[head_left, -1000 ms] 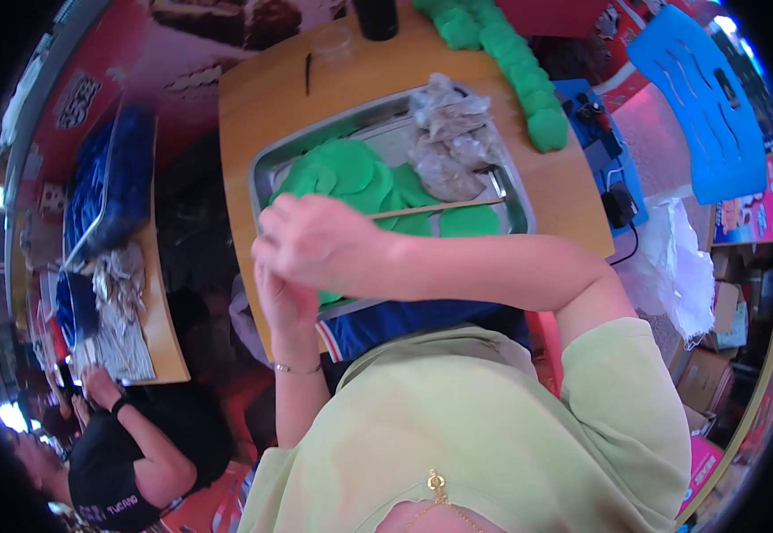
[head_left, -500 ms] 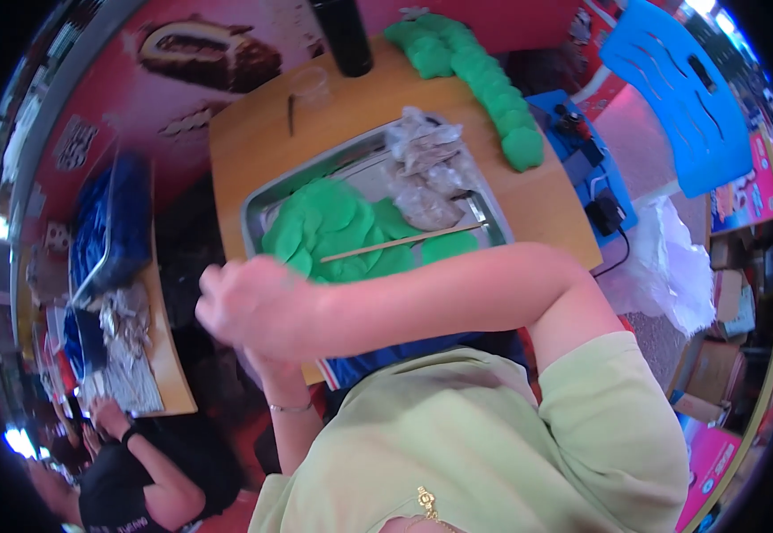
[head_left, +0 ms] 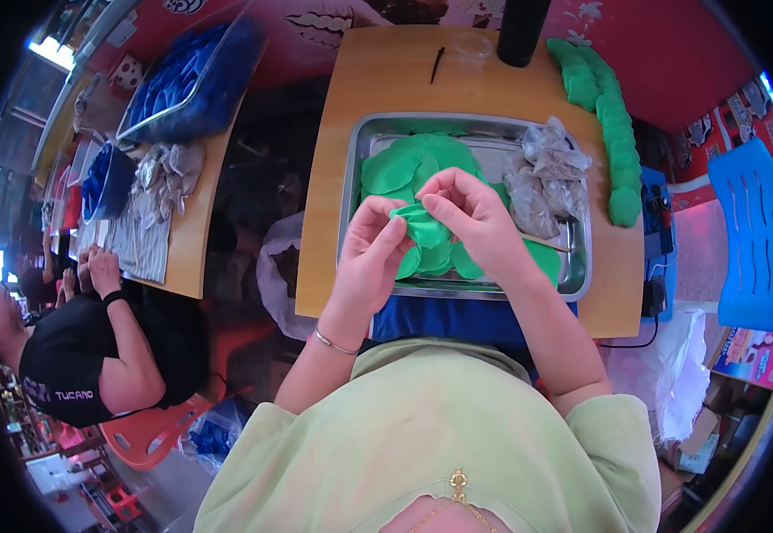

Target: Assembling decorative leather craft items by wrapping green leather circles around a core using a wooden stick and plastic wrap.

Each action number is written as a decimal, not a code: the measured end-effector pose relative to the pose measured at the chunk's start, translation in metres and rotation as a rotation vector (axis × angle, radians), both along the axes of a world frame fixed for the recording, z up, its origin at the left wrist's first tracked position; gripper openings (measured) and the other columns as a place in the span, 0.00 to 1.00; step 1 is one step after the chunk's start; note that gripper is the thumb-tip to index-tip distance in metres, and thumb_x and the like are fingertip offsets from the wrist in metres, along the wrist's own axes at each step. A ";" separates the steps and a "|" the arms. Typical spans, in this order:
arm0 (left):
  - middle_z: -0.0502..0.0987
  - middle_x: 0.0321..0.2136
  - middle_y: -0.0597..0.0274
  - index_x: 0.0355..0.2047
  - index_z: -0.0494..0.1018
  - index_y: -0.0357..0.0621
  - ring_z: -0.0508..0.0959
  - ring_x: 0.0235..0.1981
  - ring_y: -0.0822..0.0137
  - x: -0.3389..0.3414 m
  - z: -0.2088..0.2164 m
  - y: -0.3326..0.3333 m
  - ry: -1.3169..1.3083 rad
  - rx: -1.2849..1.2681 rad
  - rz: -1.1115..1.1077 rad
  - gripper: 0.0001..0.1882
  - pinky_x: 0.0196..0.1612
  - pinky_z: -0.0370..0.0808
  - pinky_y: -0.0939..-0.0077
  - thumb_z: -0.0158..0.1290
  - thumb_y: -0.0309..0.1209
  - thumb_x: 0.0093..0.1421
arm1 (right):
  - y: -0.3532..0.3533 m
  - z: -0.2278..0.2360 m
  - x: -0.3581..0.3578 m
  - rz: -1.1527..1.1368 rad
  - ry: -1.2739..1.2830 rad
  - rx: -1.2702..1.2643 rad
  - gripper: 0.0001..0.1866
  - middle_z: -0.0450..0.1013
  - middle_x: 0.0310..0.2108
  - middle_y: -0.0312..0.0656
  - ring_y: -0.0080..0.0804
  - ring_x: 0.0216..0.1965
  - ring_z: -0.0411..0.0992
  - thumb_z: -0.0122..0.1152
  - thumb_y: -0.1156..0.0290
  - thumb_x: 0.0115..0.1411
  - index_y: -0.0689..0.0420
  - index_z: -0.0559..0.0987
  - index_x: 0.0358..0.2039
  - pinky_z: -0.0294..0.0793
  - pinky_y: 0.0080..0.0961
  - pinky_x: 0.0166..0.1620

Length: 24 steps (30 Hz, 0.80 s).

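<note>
Between my two hands is a thin green piece, folded or gathered at its top edge. My left hand pinches its left side with thumb and fingers, and my right hand pinches the upper right. Both hands are over the metal tray, which holds a pile of flat green round pieces. Crumpled clear plastic bags with something pale inside lie at the tray's right end. Part of a thin stick shows right of my right wrist; the rest is hidden.
A row of overlapping green pieces runs along the table's right side. At the back stand a black cylinder, a small clear dish and a thin black tool. A co-worker sits left; a blue chair stands right.
My right arm, earlier stretched across my front to the left, has drawn back over the tray. Both hands now meet there around the green piece. The head view has also turned.
</note>
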State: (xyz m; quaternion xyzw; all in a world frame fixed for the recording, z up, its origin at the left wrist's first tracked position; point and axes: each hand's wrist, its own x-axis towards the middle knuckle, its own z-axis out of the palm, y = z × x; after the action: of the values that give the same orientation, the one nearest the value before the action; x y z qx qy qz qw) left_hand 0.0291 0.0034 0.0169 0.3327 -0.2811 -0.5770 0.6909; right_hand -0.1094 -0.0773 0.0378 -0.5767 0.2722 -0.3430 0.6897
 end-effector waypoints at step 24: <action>0.72 0.33 0.69 0.37 0.66 0.45 0.71 0.33 0.80 -0.008 -0.006 -0.003 0.398 0.182 -0.100 0.03 0.35 0.70 0.86 0.49 0.27 0.64 | 0.011 -0.018 -0.016 -0.122 0.032 -0.180 0.06 0.68 0.31 0.34 0.19 0.31 0.67 0.60 0.77 0.56 0.59 0.72 0.32 0.67 0.15 0.34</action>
State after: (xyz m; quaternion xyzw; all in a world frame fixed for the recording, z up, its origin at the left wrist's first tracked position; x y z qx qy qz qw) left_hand 0.0209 -0.0001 0.0112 0.2587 -0.1022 -0.6878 0.6705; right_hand -0.1259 -0.0667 0.0197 -0.6241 0.2857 -0.3982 0.6085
